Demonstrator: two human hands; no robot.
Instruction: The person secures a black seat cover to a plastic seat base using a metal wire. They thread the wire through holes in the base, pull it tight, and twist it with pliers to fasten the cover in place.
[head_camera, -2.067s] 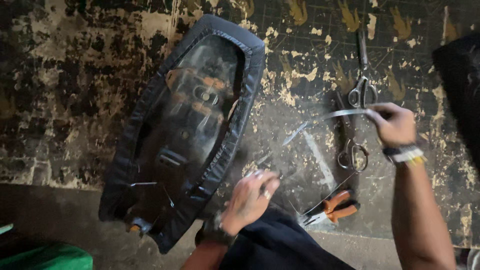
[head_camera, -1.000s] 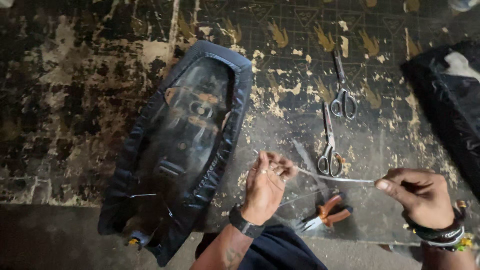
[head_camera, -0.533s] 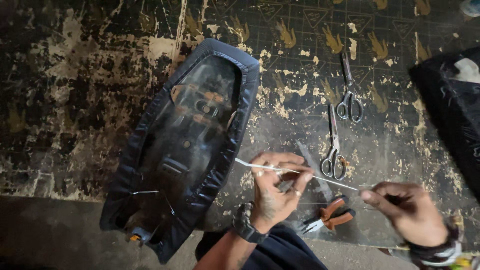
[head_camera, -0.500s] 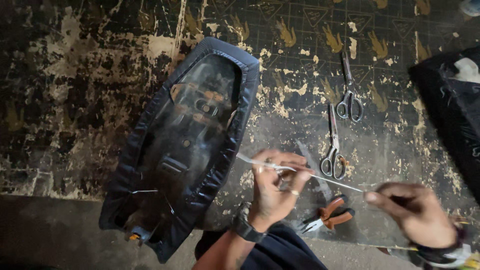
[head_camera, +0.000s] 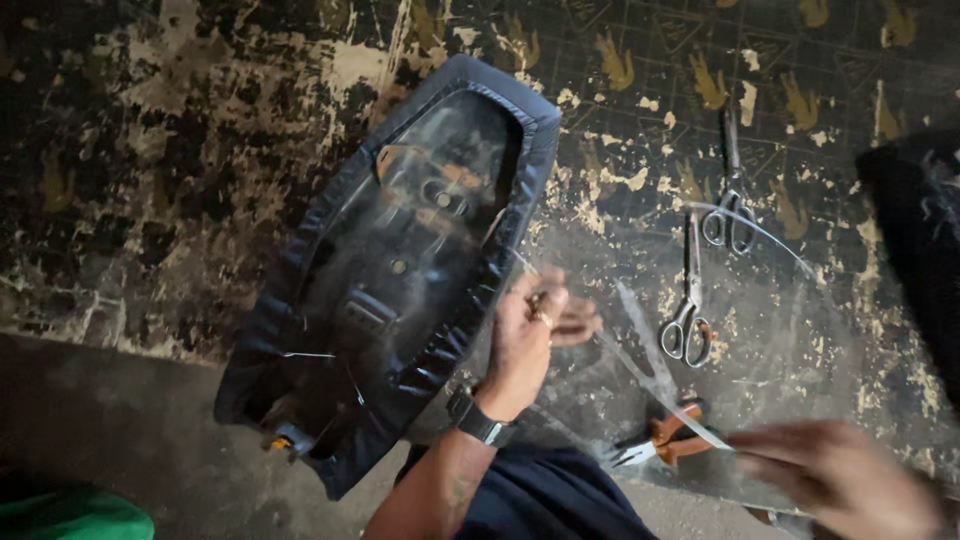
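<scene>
- Beside the right edge of the upturned black seat (head_camera: 400, 290), the left hand (head_camera: 525, 335) has its fingers curled shut, pinching one end of a thin pale strip (head_camera: 660, 395).
- The strip runs taut down to the right hand (head_camera: 835, 480), blurred; its fingers seem closed on the other end.
- Orange-handled pliers (head_camera: 660, 440) lie under the strip; two scissors (head_camera: 690, 300) lie beyond.
</scene>
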